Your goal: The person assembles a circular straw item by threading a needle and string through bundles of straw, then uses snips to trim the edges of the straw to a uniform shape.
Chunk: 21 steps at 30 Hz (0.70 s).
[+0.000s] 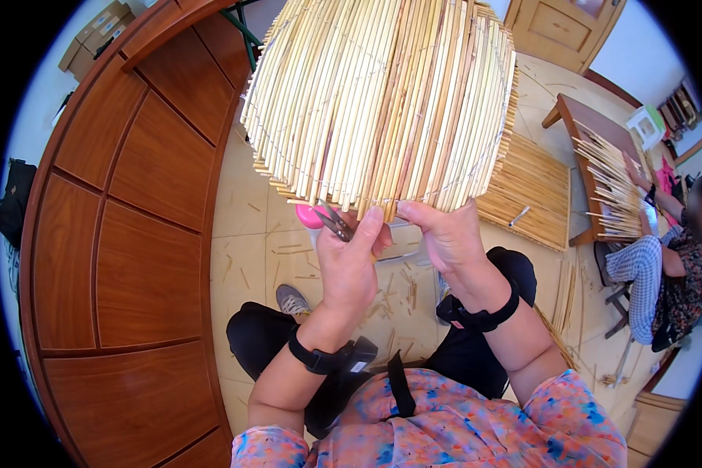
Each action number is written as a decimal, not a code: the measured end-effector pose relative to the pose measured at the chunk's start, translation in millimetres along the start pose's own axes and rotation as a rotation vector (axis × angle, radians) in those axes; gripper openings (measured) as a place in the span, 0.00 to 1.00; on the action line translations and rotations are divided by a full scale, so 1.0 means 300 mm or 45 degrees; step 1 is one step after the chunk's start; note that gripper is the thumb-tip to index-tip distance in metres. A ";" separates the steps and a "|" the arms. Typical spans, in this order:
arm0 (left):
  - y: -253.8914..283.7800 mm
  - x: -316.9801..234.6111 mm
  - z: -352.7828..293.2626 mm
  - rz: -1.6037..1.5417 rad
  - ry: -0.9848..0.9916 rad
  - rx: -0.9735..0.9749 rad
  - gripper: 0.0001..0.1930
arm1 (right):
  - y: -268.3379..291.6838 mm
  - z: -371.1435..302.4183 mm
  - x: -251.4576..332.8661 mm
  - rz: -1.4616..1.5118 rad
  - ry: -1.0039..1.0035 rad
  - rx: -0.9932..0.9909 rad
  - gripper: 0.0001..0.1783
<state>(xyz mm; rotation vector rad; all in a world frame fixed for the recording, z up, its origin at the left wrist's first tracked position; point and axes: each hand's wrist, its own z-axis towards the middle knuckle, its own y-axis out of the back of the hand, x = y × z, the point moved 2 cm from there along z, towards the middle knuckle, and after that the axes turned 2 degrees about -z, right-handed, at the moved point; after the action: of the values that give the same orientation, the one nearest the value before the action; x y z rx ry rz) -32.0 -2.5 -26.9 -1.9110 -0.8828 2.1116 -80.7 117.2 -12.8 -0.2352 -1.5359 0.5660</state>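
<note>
Up at the top centre, in front of the seated lap, a mat of pale stalks (pixel 382 109), bound by thin crosswise ties and cut off by the upper edge of view. Closed around a pair of dark scissors (pixel 335 223), the left hand (pixel 348 265), thumb up against the mat's lower edge; blades pointing up and to the left, handles mostly hidden in the grip. Just beside it, pinching the same edge, the right hand (pixel 454 240), thumb in front, most fingertips out of sight behind the stalks. Too small to make out, any loose end of tie between the thumbs.

Behind the left hand, partly covered by hand and mat, something round and pink (pixel 307 216), perhaps the top of a stool. Below, scattered over the tiled floor (pixel 242 210), short stalk offcuts (pixel 410 293). To the right, lying flat and partly hidden by the held mat, a second mat (pixel 534 195). Farther right, on a brown tabletop (pixel 597 118), a spread of loose stalks (pixel 607 183); next to it, a seated person (pixel 678 269), dim and cropped by the dark rim. Along the left, bent by the lens, a large panel of reddish wood (pixel 152 273).
</note>
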 end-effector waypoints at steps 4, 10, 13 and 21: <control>0.004 -0.002 0.012 -0.087 0.074 0.023 0.10 | 0.010 0.005 0.006 -0.001 -0.011 0.012 0.26; -0.009 -0.023 0.011 -0.005 -0.018 0.000 0.10 | 0.008 -0.003 0.016 0.011 0.006 0.046 0.28; -0.007 -0.021 0.011 -0.074 0.011 -0.052 0.08 | 0.009 -0.004 0.002 -0.010 0.025 0.043 0.28; 0.018 -0.002 0.030 -0.081 0.029 -0.029 0.08 | -0.008 0.006 0.001 -0.018 0.058 0.081 0.25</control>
<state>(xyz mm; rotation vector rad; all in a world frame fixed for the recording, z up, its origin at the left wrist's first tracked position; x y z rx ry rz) -39.0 -10.0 -29.1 -1.8882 -0.9539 2.0483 -82.0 114.8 -11.4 -0.1873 -1.4716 0.5937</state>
